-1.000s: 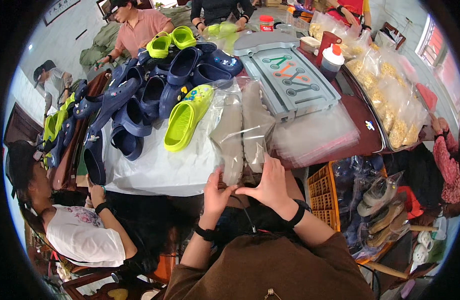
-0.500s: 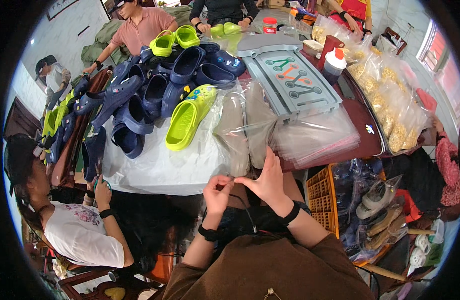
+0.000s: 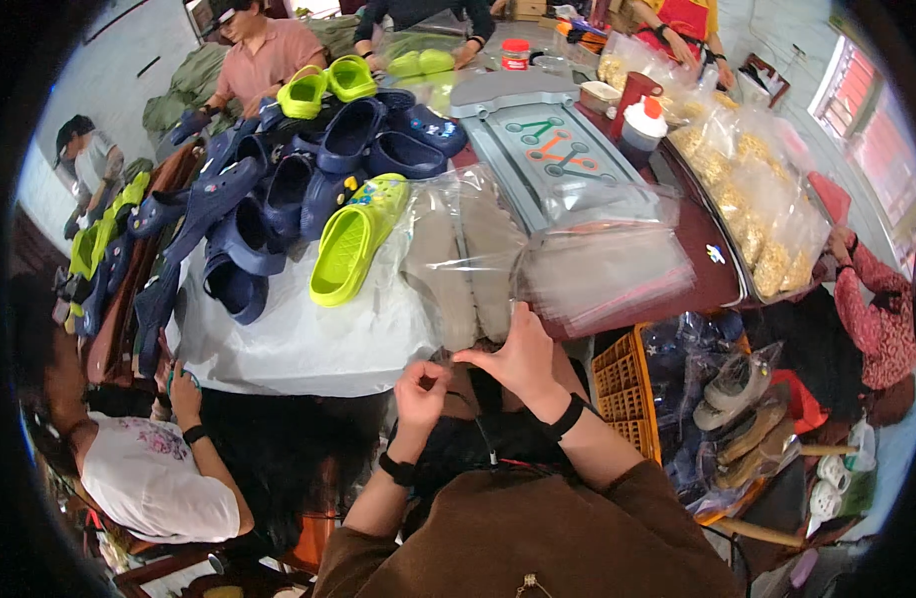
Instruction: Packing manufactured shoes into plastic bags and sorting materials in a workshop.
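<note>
A clear plastic bag [image 3: 493, 214] with a pair of grey-beige shoes [image 3: 440, 261] inside lies at the table's near edge. My right hand [image 3: 526, 359] is at the bag's near end, fingers stretched up and thumb pointing left. Just left of that thumb is my left hand [image 3: 420, 394], its fingers curled in a pinch; anything between them is too small to make out. A lime green clog [image 3: 354, 244] with charms lies left of the bag. Behind it is a heap of navy clogs [image 3: 289, 189]. Flat clear bags [image 3: 608, 274] are stacked to the right.
A grey plastic board [image 3: 548, 140] lies beyond the bags. A squeeze bottle [image 3: 642, 130] and a tray of filled bags [image 3: 762, 219] stand right. Below sits an orange crate [image 3: 625, 384] of bagged shoes. At the left, a co-worker in white [image 3: 159, 478] holds scissors [image 3: 184, 377].
The whole view has shifted, so the table appears further left. My left hand has drawn slightly away from my right thumb. A clear bag's edge now stands up over the grey board's near end.
</note>
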`<state>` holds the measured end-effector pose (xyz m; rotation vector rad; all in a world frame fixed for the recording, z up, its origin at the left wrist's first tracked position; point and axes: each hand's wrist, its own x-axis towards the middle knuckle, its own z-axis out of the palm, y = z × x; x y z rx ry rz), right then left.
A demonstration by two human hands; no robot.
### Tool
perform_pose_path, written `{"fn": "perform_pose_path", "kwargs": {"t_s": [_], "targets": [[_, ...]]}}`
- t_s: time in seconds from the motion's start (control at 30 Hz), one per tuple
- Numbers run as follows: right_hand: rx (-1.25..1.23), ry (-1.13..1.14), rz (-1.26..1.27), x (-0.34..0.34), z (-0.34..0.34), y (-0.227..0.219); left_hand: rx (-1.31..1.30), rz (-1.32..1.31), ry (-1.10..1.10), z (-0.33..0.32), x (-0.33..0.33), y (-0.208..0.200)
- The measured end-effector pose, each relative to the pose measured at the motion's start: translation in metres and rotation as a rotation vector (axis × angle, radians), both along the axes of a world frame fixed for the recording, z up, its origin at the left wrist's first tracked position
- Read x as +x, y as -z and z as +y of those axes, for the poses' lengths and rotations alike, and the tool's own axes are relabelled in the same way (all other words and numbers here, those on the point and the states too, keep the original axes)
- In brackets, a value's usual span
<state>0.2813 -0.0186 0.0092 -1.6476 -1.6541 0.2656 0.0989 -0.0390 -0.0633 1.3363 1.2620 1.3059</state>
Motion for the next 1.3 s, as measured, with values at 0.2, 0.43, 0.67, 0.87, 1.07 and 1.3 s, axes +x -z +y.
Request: {"fn": "perform_pose_path", "kwargs": {"t_s": [0.2, 0.43, 0.67, 0.87, 1.07, 1.3], "targets": [[0.016, -0.005, -0.054, 0.013, -0.008, -0.014, 0.252, 0.178, -0.067, 0.012, -0.014, -0.041], [0.347, 0.017, 0.172, 0.027, 0.011, -0.044, 0.073, 0.022, -0.034, 0.04, -0.003, -0.068], [0.037, -0.134, 0.137, 0.01, 0.015, -0.028, -0.072, -0.388, 0.332, 0.042, -0.004, -0.01], [-0.104, -0.107, 0.092, 0.03, 0.007, -0.039, -0.112, -0.155, 0.432, 0.019, 0.009, -0.06], [-0.196, -0.275, 0.174, 0.053, 0.027, -0.047, 0.076, 0.28, 0.476, 0.036, 0.01, -0.104], [-0.239, -0.509, 0.406, 0.128, 0.061, -0.059, 0.297, 0.438, 0.767, 0.105, 0.036, -0.168]]}}
